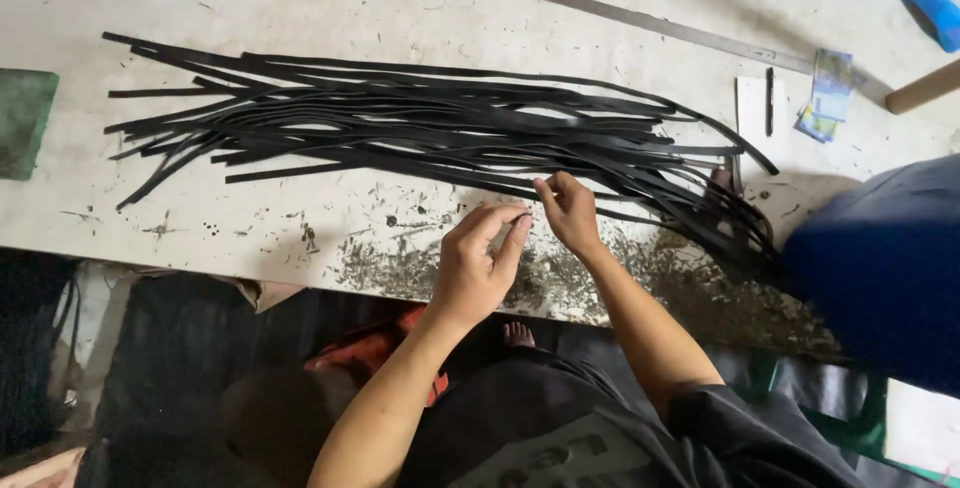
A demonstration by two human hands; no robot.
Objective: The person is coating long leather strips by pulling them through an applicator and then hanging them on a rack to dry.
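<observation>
A white, scarred worktable [250, 218] is lying under everything, its near edge speckled with dark scraps just below the two hands. Across it, a large heap of long black strips [420, 128] is spreading away from the grip, fanning out far to the left and trailing down to the right, where the ends are running under a blue cloth mass [880, 268]. Beyond the heap, well above the hands, a long metal ruler [600, 10] is slanting across the table.

The right hand [570, 210] is reaching to the near edge of the heap, its thumb and forefinger pinched together on what appears to be one thin black strip; the strip itself is hard to pick out from its neighbours. The left hand [478, 263] is hovering just beside it, nearer the table edge, fingers curled with thumb and forefinger tips closing toward each other; whether anything is between them I cannot tell.

Up and to the right of the grip, a white card [752, 113] is carrying a black pen [769, 100], with a small coloured packet [828, 96] just beside it.
</observation>
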